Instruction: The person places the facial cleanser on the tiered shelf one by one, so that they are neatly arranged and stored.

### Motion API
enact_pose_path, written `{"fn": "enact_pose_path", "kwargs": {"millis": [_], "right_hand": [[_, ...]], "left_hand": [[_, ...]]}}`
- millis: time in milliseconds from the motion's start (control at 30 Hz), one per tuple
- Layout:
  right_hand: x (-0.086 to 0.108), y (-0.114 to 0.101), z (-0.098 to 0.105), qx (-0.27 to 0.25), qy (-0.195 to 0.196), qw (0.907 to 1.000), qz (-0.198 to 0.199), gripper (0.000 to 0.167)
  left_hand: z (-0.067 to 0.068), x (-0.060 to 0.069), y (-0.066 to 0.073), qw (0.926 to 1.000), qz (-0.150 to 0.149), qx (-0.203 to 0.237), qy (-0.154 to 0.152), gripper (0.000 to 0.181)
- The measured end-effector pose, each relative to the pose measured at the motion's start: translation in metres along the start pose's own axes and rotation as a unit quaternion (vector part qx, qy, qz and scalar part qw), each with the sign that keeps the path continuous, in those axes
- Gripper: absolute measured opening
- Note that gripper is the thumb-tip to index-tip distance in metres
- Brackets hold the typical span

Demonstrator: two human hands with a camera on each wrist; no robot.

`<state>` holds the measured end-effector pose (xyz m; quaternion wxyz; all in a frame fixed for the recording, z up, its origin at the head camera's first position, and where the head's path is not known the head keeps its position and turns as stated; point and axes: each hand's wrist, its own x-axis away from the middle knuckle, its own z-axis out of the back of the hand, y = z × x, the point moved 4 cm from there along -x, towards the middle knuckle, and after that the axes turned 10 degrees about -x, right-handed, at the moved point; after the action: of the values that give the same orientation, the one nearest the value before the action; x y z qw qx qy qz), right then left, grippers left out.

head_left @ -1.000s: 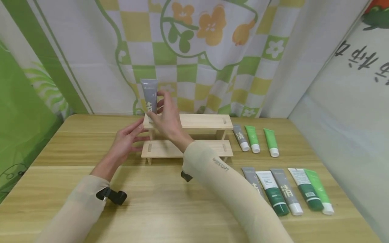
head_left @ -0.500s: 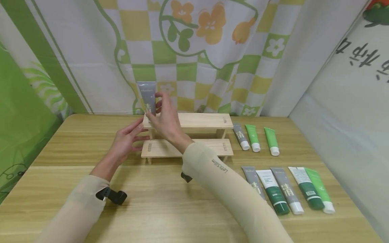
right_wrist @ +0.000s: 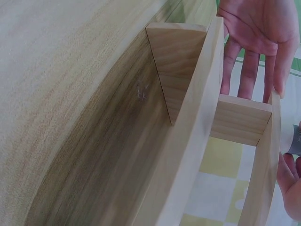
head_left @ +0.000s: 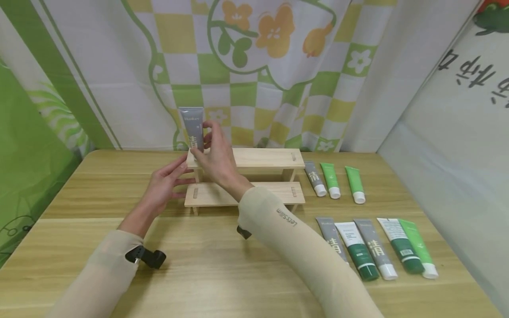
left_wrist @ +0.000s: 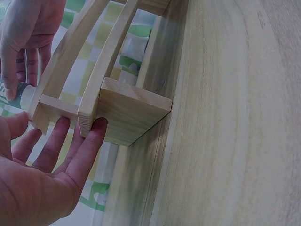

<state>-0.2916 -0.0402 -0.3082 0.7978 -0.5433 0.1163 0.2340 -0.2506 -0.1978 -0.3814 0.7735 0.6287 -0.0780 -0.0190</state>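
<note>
A grey squeeze tube (head_left: 192, 126) stands upright, cap down, at the left end of the upper board of a two-tier wooden rack (head_left: 262, 157). My right hand (head_left: 218, 154) holds it low down between thumb and fingers. In the left wrist view its white cap (left_wrist: 28, 96) appears against the top board. My left hand (head_left: 162, 187) is at the rack's left end, with fairly straight fingers touching the wooden side pieces (left_wrist: 61, 107) and the thumb by the top board's edge. The right wrist view shows the left hand (right_wrist: 258, 28) behind the rack's end and only a sliver of the tube.
Right of the rack lie another grey tube (head_left: 315, 179) and two green tubes (head_left: 331, 181). Nearer the front right, several tubes lie in a row, including a white-and-green tube (head_left: 357, 251); my right sleeve (head_left: 294, 238) partly covers the leftmost. A patterned curtain (head_left: 254, 97) hangs behind the table.
The grey tube and my right hand have shifted slightly left and down onto the board's left end, mostly in the first half second. My left hand stays at the rack's side.
</note>
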Motion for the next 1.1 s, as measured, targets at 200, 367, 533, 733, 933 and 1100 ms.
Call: {"fn": "enact_pose_path", "kwargs": {"millis": [200,367,533,733,933,1100], "right_hand": [[0.001,0.002,0.002,-0.014,0.004,0.9998,-0.01,0.065],[0.004,0.001,0.008,-0.023,0.005,0.9995,-0.023,0.067],[0.011,0.002,0.022,-0.051,0.009,0.9973,-0.053,0.065],[0.019,0.007,0.048,-0.096,0.023,0.9911,-0.089,0.06],[0.029,0.014,0.08,-0.14,0.027,0.9826,-0.119,0.059],[0.038,0.024,0.112,-0.188,0.025,0.9725,-0.135,0.056]], "left_hand": [[-0.002,-0.001,0.0,1.0,0.003,0.0,-0.003,0.058],[-0.001,-0.001,0.0,1.0,0.0,-0.003,0.001,0.059],[0.0,-0.001,0.0,1.0,-0.003,0.0,0.003,0.059],[0.001,0.0,0.0,1.0,-0.001,0.0,0.004,0.059],[0.0,-0.001,0.0,1.0,-0.002,0.004,0.004,0.06],[0.0,0.0,0.0,1.0,0.0,0.007,0.004,0.059]]}}
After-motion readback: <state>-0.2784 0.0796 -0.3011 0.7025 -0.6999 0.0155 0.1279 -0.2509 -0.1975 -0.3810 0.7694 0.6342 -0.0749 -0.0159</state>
